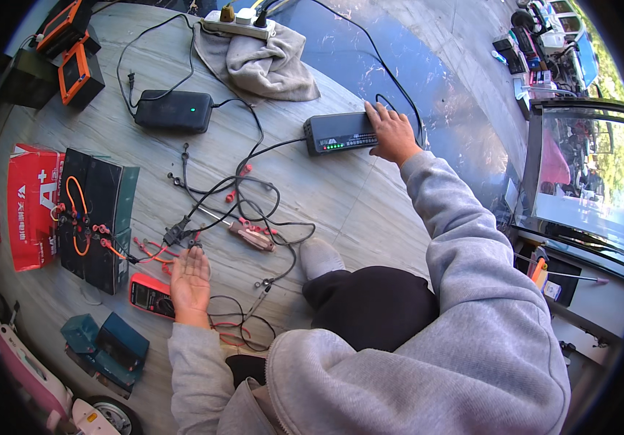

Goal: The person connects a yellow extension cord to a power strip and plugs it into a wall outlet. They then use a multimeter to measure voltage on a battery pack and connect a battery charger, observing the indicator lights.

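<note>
My right hand (pixel 393 134) is on the right end of a black charger (pixel 339 132), its fingers wrapped over that end. Small red and green lights glow along the charger's near side. My left hand (pixel 191 286) is palm up with fingers stretched out, apparently holding nothing. Just beyond its fingertips is a black plug connector (pixel 175 233) among red and black leads. A red multimeter (pixel 151 295) lies at the left hand's outer side. Farther left, orange and red wires run across the top of black batteries (pixel 101 254). A screwdriver (pixel 252 237) lies between tangled cables.
Another black charger (pixel 170 119) with a green light lies far left. Beyond it are a power strip (pixel 243 27) and a grey towel (pixel 268 69). A red box (pixel 33 206), orange-black batteries (pixel 82 72) and teal batteries (pixel 127 344) stand left. A pink vehicle (pixel 33 362) is lower left.
</note>
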Action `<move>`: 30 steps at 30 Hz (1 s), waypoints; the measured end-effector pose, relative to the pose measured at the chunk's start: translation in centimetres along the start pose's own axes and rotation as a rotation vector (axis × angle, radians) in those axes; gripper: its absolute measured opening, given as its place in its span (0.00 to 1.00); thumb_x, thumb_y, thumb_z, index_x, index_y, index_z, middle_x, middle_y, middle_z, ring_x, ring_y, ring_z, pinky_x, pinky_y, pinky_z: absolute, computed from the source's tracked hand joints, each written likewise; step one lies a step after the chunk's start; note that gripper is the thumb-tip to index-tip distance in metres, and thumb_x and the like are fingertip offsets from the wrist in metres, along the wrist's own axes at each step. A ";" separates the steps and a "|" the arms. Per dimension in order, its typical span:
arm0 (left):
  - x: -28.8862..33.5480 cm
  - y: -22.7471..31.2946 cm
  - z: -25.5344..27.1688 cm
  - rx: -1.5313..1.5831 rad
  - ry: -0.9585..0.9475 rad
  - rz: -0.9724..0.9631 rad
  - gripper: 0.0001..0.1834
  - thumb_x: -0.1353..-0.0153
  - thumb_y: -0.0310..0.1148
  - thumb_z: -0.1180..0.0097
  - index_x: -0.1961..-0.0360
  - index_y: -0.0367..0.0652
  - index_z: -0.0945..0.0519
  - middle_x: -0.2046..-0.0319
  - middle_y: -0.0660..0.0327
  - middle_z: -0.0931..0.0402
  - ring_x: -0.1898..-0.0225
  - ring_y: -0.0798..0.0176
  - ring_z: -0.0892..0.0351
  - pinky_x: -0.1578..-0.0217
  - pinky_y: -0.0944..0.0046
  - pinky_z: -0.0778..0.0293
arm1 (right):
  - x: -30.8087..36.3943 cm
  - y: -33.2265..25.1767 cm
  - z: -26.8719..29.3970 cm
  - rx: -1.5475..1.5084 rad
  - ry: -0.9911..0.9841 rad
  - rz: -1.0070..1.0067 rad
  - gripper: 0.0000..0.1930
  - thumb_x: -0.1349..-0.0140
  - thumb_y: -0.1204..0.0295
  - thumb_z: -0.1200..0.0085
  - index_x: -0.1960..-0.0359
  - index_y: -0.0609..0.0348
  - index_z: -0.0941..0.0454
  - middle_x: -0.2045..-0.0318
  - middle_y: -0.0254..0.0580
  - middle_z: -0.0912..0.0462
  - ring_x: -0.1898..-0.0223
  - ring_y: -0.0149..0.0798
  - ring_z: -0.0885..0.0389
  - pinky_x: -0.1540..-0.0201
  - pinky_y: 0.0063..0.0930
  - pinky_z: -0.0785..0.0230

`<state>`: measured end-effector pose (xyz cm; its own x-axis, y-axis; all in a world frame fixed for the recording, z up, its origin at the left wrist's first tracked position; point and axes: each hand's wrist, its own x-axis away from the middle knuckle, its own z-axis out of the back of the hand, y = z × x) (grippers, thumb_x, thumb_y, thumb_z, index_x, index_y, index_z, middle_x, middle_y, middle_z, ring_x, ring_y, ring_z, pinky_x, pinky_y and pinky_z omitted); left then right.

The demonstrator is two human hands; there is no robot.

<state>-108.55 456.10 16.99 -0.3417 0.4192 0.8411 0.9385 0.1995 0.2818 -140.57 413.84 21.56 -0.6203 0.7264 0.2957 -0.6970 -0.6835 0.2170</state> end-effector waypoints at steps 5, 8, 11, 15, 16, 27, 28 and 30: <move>0.2 0.3 -0.1 0.000 -0.072 0.015 0.20 0.29 0.42 0.57 0.51 0.35 0.26 0.50 0.52 0.23 0.46 0.55 0.24 0.43 0.54 0.27 | -2.8 -1.4 -0.1 -0.476 -0.136 -0.008 0.47 0.66 0.68 0.28 0.40 0.61 0.39 0.45 0.55 0.31 0.49 0.58 0.25 0.47 0.43 0.29; 0.5 0.3 -0.3 -0.006 -0.056 0.002 0.20 0.29 0.42 0.56 0.52 0.35 0.25 0.52 0.53 0.23 0.47 0.56 0.24 0.43 0.54 0.26 | -2.7 -5.1 0.3 -0.609 -0.006 -0.025 0.43 0.65 0.70 0.32 0.43 0.64 0.39 0.50 0.60 0.31 0.51 0.63 0.26 0.47 0.42 0.29; 0.6 0.0 -0.8 -0.021 -0.003 -0.008 0.19 0.29 0.42 0.55 0.53 0.35 0.25 0.53 0.54 0.23 0.49 0.57 0.23 0.44 0.55 0.26 | -3.0 -9.4 0.5 -0.721 0.040 -0.040 0.43 0.63 0.72 0.34 0.42 0.65 0.40 0.50 0.62 0.32 0.50 0.63 0.26 0.47 0.43 0.29; 0.9 -0.2 -1.6 -0.043 0.017 -0.011 0.17 0.29 0.41 0.55 0.53 0.37 0.26 0.55 0.55 0.23 0.50 0.58 0.23 0.45 0.56 0.26 | -3.6 -12.8 0.4 -0.744 0.098 -0.022 0.45 0.63 0.72 0.33 0.39 0.65 0.42 0.48 0.62 0.33 0.50 0.63 0.26 0.46 0.44 0.30; 0.9 -0.2 -1.7 -0.044 0.020 -0.012 0.17 0.29 0.41 0.55 0.53 0.37 0.26 0.55 0.55 0.23 0.50 0.58 0.23 0.45 0.56 0.26 | -3.7 -13.0 0.4 -0.749 0.119 -0.016 0.46 0.63 0.72 0.33 0.38 0.65 0.42 0.48 0.62 0.33 0.50 0.63 0.26 0.46 0.44 0.30; 0.8 -0.2 -1.9 -0.048 0.000 -0.012 0.17 0.29 0.42 0.54 0.53 0.36 0.27 0.55 0.54 0.23 0.50 0.57 0.23 0.44 0.55 0.26 | -3.5 -13.2 0.7 -0.697 0.038 -0.056 0.52 0.62 0.70 0.31 0.33 0.64 0.49 0.42 0.61 0.37 0.46 0.61 0.28 0.43 0.41 0.31; 0.8 -0.1 -1.8 -0.041 -0.001 -0.012 0.18 0.30 0.42 0.54 0.53 0.36 0.26 0.54 0.54 0.22 0.49 0.56 0.23 0.44 0.55 0.26 | -3.5 -13.2 0.8 -0.697 0.032 -0.061 0.52 0.63 0.70 0.31 0.33 0.65 0.49 0.42 0.62 0.37 0.46 0.60 0.28 0.43 0.40 0.31; 0.8 -0.1 -1.7 -0.032 0.004 -0.014 0.18 0.30 0.41 0.54 0.54 0.35 0.26 0.54 0.53 0.22 0.49 0.55 0.23 0.44 0.54 0.26 | -3.5 -13.2 0.9 -0.701 0.031 -0.056 0.53 0.62 0.70 0.31 0.33 0.65 0.49 0.42 0.62 0.37 0.46 0.60 0.28 0.43 0.40 0.31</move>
<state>-108.85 454.88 18.43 -0.3542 0.4131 0.8389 0.9349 0.1770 0.3076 -128.88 420.32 18.48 -0.5792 0.7683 0.2724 -0.7894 -0.4453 -0.4225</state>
